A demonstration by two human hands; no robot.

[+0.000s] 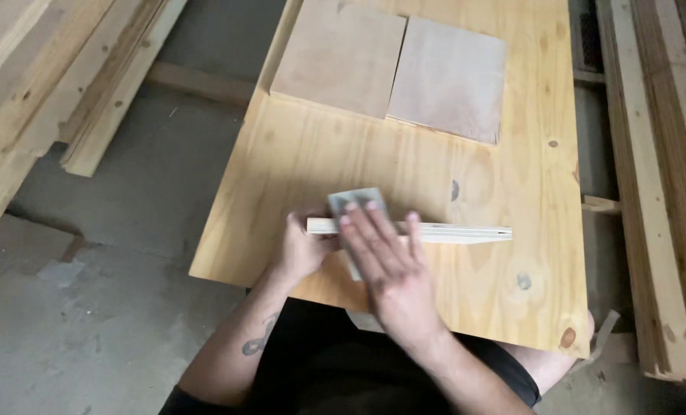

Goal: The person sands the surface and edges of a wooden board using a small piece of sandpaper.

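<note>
**Pine board across your lap, with three plywood pieces on it**

A pale pine board (312,161), knotted and roughly rectangular, serves as your work surface; its near edge rests over your legs. At twelve o'clock on it lie two flat square plywood panels side by side, edges touching: a warmer brown panel (339,58) to the left and a greyer panel (450,81) to the right. Toward six o'clock a thin plywood piece (458,232) stands on its edge, running left to right across the board, well apart from the two squares.
</note>
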